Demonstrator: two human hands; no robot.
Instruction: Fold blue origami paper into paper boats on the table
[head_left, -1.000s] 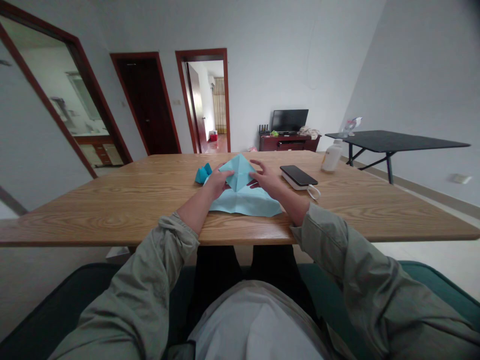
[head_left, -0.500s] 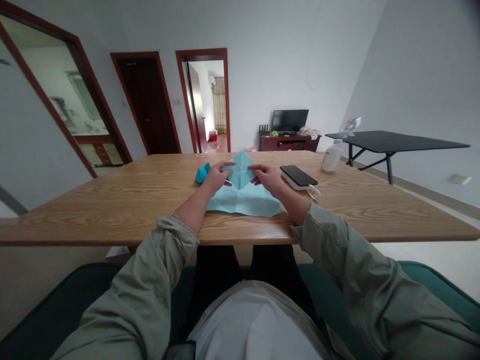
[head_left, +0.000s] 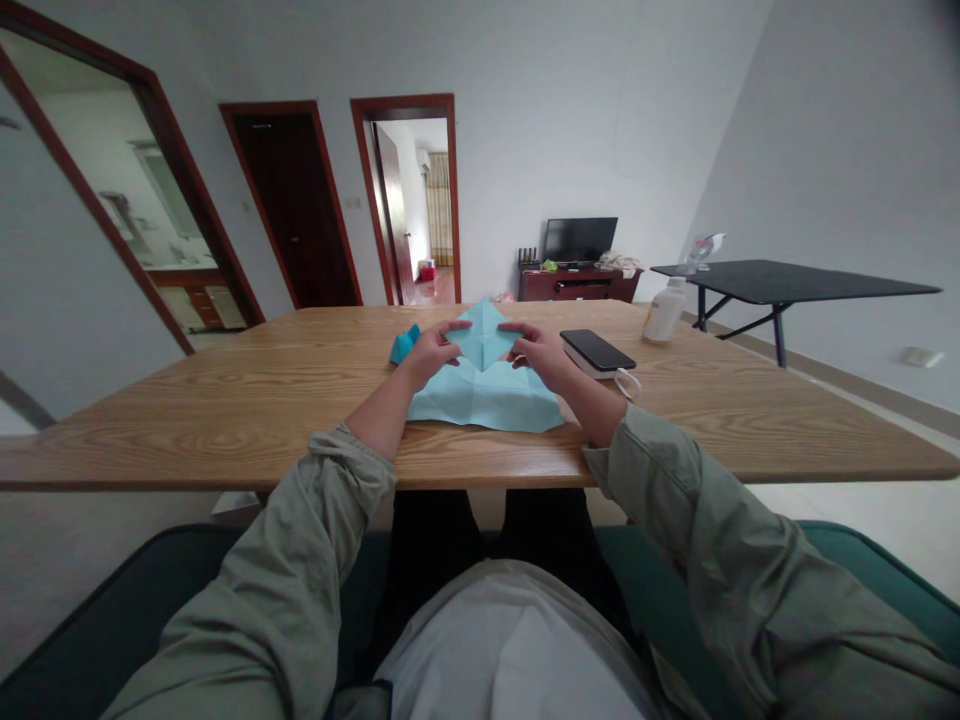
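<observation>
A light blue piece of folded paper (head_left: 482,340), diamond-shaped with crease lines, is held up between my two hands. My left hand (head_left: 433,352) pinches its left corner, and my right hand (head_left: 538,352) pinches the right one. Beneath it a larger creased light blue sheet (head_left: 484,400) lies on the table near the front edge; whether the two are one piece I cannot tell. Just left of my left hand sits a darker blue folded paper shape (head_left: 405,345).
On the wooden table (head_left: 262,420), a black phone (head_left: 598,350) rests on a white box-like object with a white cable loop (head_left: 628,384), right of my right hand. Farther right stands a white bottle (head_left: 664,312). A black folding table (head_left: 787,282) is beyond.
The folded paper's side corners have spread wider and its lower tip has risen slightly. My hands have shifted a little apart with it.
</observation>
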